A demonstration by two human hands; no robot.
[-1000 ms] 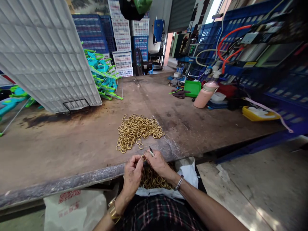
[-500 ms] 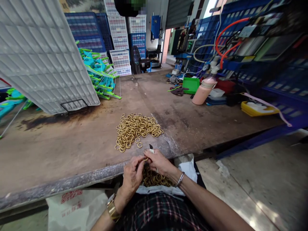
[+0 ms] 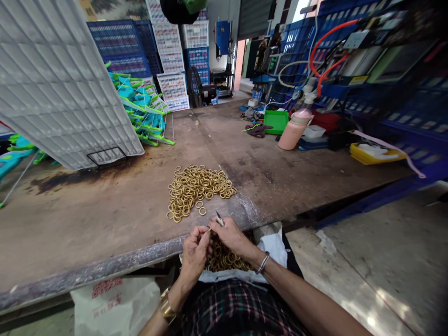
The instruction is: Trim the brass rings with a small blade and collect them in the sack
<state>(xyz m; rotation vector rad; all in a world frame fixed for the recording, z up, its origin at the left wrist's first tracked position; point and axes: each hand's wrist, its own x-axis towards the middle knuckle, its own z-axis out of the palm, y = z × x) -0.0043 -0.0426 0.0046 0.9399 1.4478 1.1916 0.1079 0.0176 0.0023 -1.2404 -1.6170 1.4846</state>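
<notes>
Over the table's front edge, my left hand (image 3: 195, 247) pinches a small brass-coloured ring (image 3: 210, 230) between thumb and fingertips. Close against it, my right hand (image 3: 229, 234) is closed around a small knife (image 3: 219, 219) with a pale handle; its dark tip points up and away from me. The right thumb and fingers also meet at the ring. Beneath both hands, an open white bag (image 3: 273, 245) in my lap holds many similar rings (image 3: 227, 259). A loose heap of rings (image 3: 198, 186) lies on the table just beyond my hands.
Left on the wooden table (image 3: 140, 205) stands a tall pale ribbed panel (image 3: 70, 84), with green and turquoise plastic pieces (image 3: 143, 107) behind it. A pink bottle (image 3: 293, 133), green tray (image 3: 276, 122) and yellow tray (image 3: 376, 154) stand to the right. A printed bag (image 3: 115, 308) hangs below.
The ring between my fingertips has turned from facing me to nearly edge-on. The knife has tilted, showing more of its pale handle. My view has shifted slightly.
</notes>
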